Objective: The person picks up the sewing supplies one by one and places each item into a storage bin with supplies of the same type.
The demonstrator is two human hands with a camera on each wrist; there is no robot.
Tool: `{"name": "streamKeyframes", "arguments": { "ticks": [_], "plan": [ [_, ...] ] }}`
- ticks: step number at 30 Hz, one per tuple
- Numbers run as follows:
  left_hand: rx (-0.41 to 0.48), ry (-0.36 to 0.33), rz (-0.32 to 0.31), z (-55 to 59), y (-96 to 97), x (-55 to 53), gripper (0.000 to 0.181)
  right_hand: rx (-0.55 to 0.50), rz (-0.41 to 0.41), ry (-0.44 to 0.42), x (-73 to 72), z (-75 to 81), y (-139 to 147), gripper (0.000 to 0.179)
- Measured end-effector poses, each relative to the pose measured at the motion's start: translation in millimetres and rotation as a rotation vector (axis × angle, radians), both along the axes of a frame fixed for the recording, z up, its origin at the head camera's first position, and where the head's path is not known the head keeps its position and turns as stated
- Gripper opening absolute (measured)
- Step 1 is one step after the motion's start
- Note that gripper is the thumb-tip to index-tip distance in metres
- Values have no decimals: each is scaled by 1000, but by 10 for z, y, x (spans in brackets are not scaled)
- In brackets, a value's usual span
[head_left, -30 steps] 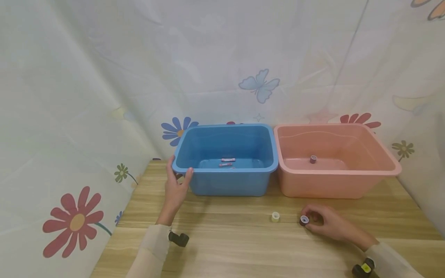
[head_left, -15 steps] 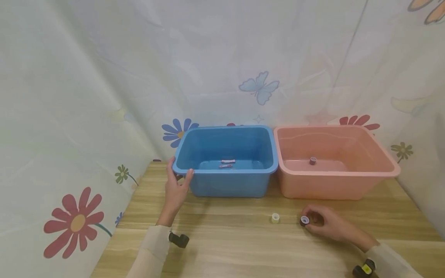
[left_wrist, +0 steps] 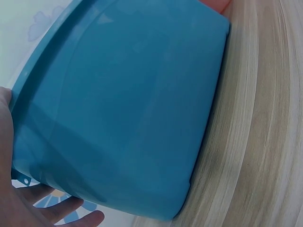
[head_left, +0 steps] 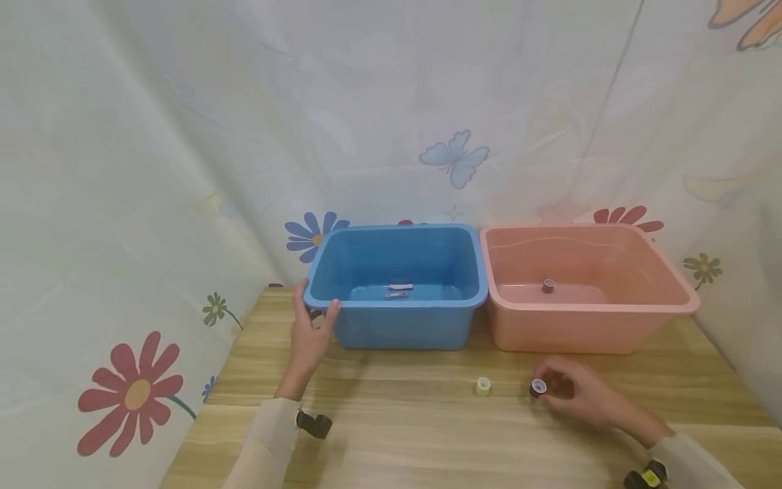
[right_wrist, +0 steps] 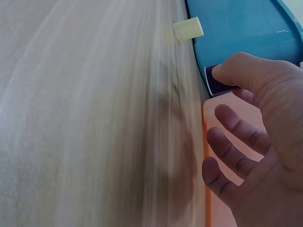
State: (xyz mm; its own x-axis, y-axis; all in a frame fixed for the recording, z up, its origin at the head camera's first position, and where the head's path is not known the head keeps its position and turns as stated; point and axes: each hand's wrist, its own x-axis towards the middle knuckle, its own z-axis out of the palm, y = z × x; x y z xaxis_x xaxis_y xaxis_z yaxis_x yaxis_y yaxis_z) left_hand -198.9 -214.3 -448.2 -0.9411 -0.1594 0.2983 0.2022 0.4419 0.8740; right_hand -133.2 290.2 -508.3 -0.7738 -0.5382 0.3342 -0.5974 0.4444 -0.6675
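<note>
Blue rectangular plastic tub (head_left: pixel 400 327) stands on the far left part of the light wood-grain bench (head_left: pixel 397 441), in front of a pale sheet (head_left: pixel 366 102) printed with flowers and butterflies. Just to its right stands a pink rectangular plastic tub (head_left: pixel 565 333), likewise open at the top, the two rims meeting or nearly so.

At the near left corner of the blue tub, the left hand (head_left: pixel 309 339) holds the rim, its thumb against the near side and its other fingers spread along the left side. The right hand (head_left: pixel 577 394) is on the near side of the pink tub, thumb and forefinger closed in a pinch, the remaining fingers loosely bent and apart.

Two slim pink-and-white strips (head_left: pixel 400 286) lie inside the blue tub, one nearer than the other. Between the right hand's thumb and forefinger is a short dark maroon cylinder (right_wrist: pixel 218 81) with a pale, hollow end; whether it touches the bench cannot be told. Left of it, a similar pale yellow cylinder (head_left: pixel 483 387) sits on the bench. Another small dark purplish cylinder (head_left: pixel 548 286) rests on the pink tub's floor.
</note>
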Motion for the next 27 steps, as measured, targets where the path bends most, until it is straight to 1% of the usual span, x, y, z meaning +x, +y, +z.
{"name": "streamKeyframes", "arguments": {
  "ticks": [3, 8, 12, 18, 23, 25, 27],
  "plan": [
    [-4, 1, 0, -3, -3, 3, 83, 15, -16, 22, 13, 19, -6, 40],
    [-9, -6, 4, -3, -3, 2, 83, 62, -57, 88, 21, 44, 1, 44],
    [-10, -9, 6, 1, 0, -1, 83, 64, -63, 119, 25, 85, 1, 45],
    [-3, -7, 5, -4, 0, 1, 83, 29, -33, 147, 38, 164, -16, 45],
    [-4, -4, 8, -8, 2, 4, 82, -9, 12, 188, 29, 186, -19, 48],
    [-5, -6, 9, -9, 4, 1, 82, -11, 22, 204, 27, 214, -18, 48],
    [-6, -8, 10, -9, 6, -3, 82, -4, 21, 202, 29, 255, -17, 49]
  ]
}}
